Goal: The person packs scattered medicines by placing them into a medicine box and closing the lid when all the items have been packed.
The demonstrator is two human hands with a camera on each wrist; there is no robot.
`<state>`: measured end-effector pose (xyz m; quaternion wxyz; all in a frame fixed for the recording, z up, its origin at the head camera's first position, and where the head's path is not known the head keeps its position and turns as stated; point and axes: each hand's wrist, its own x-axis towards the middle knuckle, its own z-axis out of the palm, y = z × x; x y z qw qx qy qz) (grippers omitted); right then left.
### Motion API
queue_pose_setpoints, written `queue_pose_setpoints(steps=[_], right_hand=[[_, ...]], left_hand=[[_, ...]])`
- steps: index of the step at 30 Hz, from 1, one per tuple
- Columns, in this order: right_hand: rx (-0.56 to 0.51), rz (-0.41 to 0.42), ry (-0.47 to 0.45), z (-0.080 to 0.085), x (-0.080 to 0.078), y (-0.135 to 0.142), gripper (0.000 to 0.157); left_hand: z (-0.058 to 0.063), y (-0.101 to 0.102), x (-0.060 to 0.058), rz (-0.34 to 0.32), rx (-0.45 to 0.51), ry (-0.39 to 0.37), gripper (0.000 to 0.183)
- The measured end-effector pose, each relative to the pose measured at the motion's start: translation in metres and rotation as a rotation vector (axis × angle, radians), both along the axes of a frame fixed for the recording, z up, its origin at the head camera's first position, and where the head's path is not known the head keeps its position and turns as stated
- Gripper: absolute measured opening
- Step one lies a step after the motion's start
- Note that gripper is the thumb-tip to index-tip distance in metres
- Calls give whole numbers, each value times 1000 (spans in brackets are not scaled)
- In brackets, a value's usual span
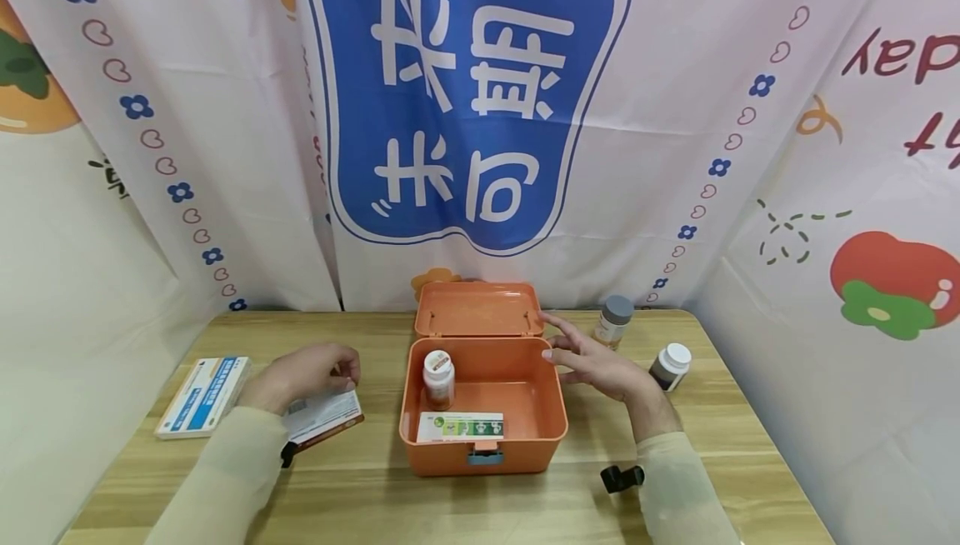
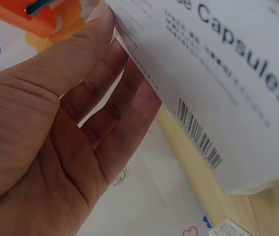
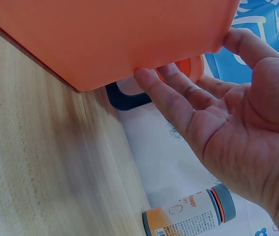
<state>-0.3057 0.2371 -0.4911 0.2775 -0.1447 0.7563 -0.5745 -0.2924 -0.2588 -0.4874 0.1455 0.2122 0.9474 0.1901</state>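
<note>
My left hand (image 1: 311,372) pinches a white capsule carton (image 1: 324,417) near its edge, left of the orange storage box (image 1: 517,455). In the left wrist view, the carton (image 2: 218,93) shows a barcode and the word "Capsules". The storage box stands with its lid (image 1: 480,312) folded back. My right hand (image 1: 600,363) is at the box's right side, its fingers extended and fingertips touching the orange wall (image 3: 115,39). Inside the box, a white pill bottle (image 1: 439,382) stands at the left, and a green-and-white carton (image 1: 461,427) leans along the front wall.
A blue-and-white medicine box (image 1: 202,395) lies at the table's left. Behind my right hand stands a grey-capped bottle (image 1: 615,320), and a white-capped dark bottle (image 1: 671,366) is to its right. A printed curtain (image 1: 262,112) hangs behind the wooden table (image 1: 360,503).
</note>
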Motion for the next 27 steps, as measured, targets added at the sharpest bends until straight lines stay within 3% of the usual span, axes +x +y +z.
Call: queue_pose_setpoints(steps=[8,18,23,27], right_hand=[[-2,-3,-1,1,-1,0,76],[-4,4,2,-1,-2,0,77],[-1,-1,4,0,-1,0,76],[1,-2,4,0,0,0,77]], left_hand=[[1,9,-4,1,-4,20,10],[-6,5,-9,-52,37,56,11],[-9,-1,-8,-95,61,91,18],[-10,-5,-3,-79,34,106,28]])
